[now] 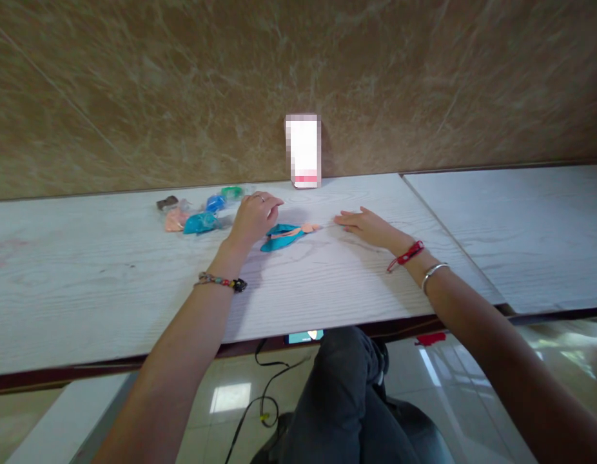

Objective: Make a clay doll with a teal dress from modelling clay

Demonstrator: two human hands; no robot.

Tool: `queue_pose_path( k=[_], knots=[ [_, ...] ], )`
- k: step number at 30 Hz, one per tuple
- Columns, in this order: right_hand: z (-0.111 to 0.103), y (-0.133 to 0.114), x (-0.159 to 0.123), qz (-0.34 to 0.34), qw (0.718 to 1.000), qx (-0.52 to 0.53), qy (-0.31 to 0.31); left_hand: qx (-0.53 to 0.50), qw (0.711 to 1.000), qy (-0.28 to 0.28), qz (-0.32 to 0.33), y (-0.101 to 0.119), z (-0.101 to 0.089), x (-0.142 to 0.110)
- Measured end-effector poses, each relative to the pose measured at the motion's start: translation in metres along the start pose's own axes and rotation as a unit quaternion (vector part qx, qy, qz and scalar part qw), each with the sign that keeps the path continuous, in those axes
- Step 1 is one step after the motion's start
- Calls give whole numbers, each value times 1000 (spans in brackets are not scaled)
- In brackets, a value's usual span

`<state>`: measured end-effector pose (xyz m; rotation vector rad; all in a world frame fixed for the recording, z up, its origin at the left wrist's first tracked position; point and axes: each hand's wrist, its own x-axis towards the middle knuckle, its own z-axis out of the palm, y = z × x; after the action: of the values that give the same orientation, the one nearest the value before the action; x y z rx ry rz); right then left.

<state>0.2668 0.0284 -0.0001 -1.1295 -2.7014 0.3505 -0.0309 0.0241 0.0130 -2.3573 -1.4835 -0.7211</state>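
A flat shape of blue and peach material (283, 237), apparently modelling clay, lies on the white tabletop between my hands. Its peach part points right and forms a narrow end. My left hand (256, 216) hovers at the shape's upper left with loosely bent fingers and nothing visible in them. To the right, my right hand (365, 227) is stretched out low over the table, palm down, apart from the shape. Left of my left hand sit small clear bags: a light-blue one (200, 223), a peach one (175, 220), a dark blue one (215, 203), a green one (231, 192) and a brown lump (167, 202).
A phone (304, 151) with a blurred-out screen leans upright against the brown marbled wall (182, 84). The white wood-grain table (134, 290) has a seam on the right. Below its front edge are my legs (327, 393) and a black cable (265, 399) on the tiled floor.
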Motion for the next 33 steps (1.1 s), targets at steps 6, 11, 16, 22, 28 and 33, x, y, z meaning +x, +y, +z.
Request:
queue_pose_path(
  k=[6,11,16,22,28,33],
  knots=[
    [-2,2,-2,-31,999,16,-18,0,1000,-7,-5,1,-1,0],
    [-3,3,-2,8,1000,16,-13,-3,1000,-7,-24,4,-2,1],
    [-1,4,1,-6,999,31,20,-4,1000,-22,-21,4,-3,1],
    [-1,4,4,1,995,26,97,1,1000,-15,-12,5,-4,1],
    [7,-10,14,-24,994,-24,105,6,1000,-13,-6,4,-3,0],
    [7,-18,12,-79,994,-50,60,5,1000,-19,-9,3,-2,0]
  ],
)
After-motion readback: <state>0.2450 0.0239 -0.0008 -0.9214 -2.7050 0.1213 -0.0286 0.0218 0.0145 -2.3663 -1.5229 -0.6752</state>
